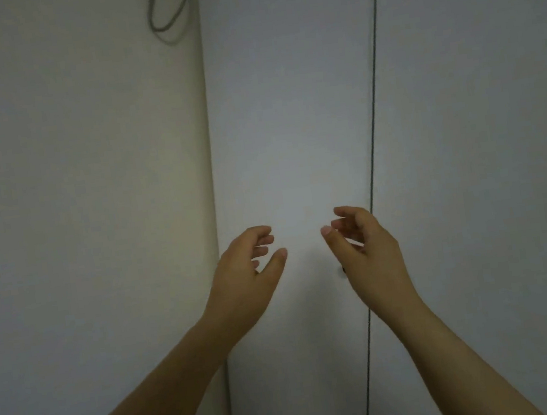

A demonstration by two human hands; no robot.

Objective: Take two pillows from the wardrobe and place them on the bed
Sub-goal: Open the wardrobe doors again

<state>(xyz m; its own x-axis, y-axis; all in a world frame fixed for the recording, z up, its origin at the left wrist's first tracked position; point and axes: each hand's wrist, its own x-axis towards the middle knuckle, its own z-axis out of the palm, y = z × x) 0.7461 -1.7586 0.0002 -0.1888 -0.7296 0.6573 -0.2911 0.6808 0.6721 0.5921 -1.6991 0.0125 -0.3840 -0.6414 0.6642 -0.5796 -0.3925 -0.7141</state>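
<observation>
**Both hands raised to a shut wardrobe, pillows out of sight**

Head camera: A person stands close before a white wardrobe (282,120), both bare forearms lifted. The left hand (246,279) is open and empty, fingers loosely curled, thumb spread, in front of the left door panel. The right hand (368,257) is likewise open and holds nothing, its fingers bent toward the dark seam (372,98) where two door panels meet. A small dark spot shows at the right hand's edge, possibly a knob; too little shows to be sure. The doors appear closed, so the step in hand looks to be opening them; a firm pull at the door's edge or at that fitting, with the left hand clear of the swing, would likely serve best. Neither pillows nor bed are in view; the pillows are presumably behind the doors. To the left runs a plain cream wall (74,197), with a grey cable (153,22) looped near the top. The light is dim.
</observation>
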